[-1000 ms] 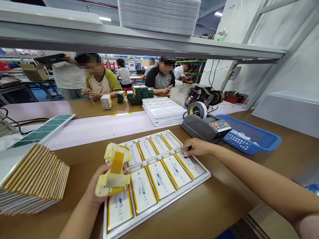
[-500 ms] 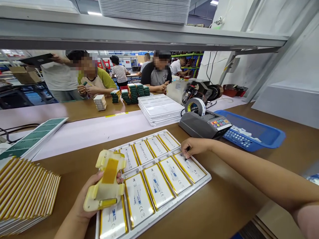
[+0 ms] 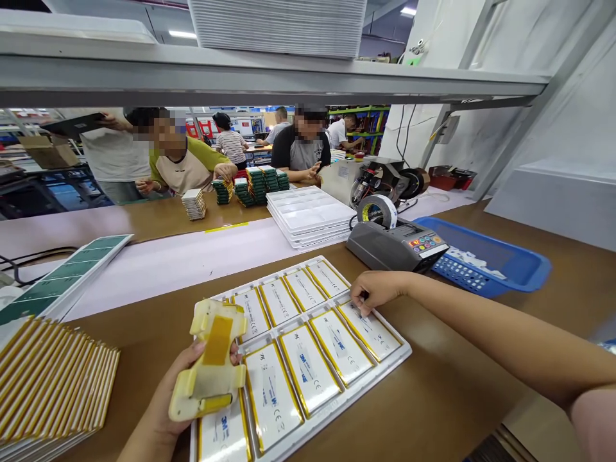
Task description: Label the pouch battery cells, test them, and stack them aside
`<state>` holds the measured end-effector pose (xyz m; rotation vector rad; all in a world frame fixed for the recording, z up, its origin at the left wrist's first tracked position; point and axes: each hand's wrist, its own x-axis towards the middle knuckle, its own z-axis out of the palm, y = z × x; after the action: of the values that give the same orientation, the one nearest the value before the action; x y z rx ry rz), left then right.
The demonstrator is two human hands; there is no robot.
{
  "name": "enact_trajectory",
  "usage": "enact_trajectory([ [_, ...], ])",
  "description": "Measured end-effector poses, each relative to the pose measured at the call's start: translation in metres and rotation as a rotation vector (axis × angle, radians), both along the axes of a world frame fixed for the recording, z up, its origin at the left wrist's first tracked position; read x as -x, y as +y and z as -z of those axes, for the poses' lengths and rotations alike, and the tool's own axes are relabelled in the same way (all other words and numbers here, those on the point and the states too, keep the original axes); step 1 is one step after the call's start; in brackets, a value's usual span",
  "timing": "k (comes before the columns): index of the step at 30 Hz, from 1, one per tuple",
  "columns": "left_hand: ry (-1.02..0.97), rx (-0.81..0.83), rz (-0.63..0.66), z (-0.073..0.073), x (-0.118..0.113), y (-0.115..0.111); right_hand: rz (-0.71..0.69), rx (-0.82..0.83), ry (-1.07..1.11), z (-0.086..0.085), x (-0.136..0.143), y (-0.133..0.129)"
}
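My left hand (image 3: 166,391) is closed round a cream plastic fixture (image 3: 199,378) with raised lugs and a patch of amber tape. This fixture covers the left corner of a white tray (image 3: 332,399) of flat white battery cells with yellow edges. At the tray's right end, my right hand (image 3: 373,289) is pinched shut over a battery cell (image 3: 373,330). Something dark shows between those fingers, too hidden to name. Clear strips with blue 3M print lie on the near-row cells, such as the middle battery cell (image 3: 310,362).
A tape dispenser (image 3: 385,244) and a blue basket (image 3: 510,256) stand behind my right arm. Stacked white trays (image 3: 308,212) lie beyond. Upright cells (image 3: 58,378) fill the left edge. A shelf beam (image 3: 269,77) crosses overhead. Co-workers sit opposite.
The view has tilted up slightly, so the bench sits lower. Both hands stay at about the same places on the tray. Opposite, a co-worker's hand has reached to the green stacks.
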<state>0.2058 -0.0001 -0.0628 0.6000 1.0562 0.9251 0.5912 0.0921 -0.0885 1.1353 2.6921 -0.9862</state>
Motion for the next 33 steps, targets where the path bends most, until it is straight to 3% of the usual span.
enact_trajectory([
  [6,-0.042,0.014,0.019,-0.002,-0.001,-0.001,0.055,-0.265,-0.076,-0.006,0.006,-0.017],
  [12,-0.058,0.029,0.023,-0.001,-0.001,0.0,0.074,-0.181,-0.073,-0.006,0.003,-0.015],
  [20,-0.098,-0.022,0.058,-0.001,-0.001,-0.001,0.069,-0.23,-0.025,-0.003,0.003,-0.024],
  [22,-0.107,-0.043,0.081,0.0,-0.001,0.0,0.063,-0.101,0.027,-0.011,-0.001,-0.029],
  [25,-0.092,-0.03,0.079,0.001,-0.001,0.0,0.029,0.285,0.153,-0.026,-0.002,-0.032],
  [27,-0.077,-0.021,0.063,0.001,-0.001,-0.001,0.048,0.351,0.211,-0.028,0.007,-0.03],
  [33,-0.077,-0.123,0.106,0.002,-0.001,-0.002,0.174,-0.084,0.034,-0.011,0.064,-0.025],
])
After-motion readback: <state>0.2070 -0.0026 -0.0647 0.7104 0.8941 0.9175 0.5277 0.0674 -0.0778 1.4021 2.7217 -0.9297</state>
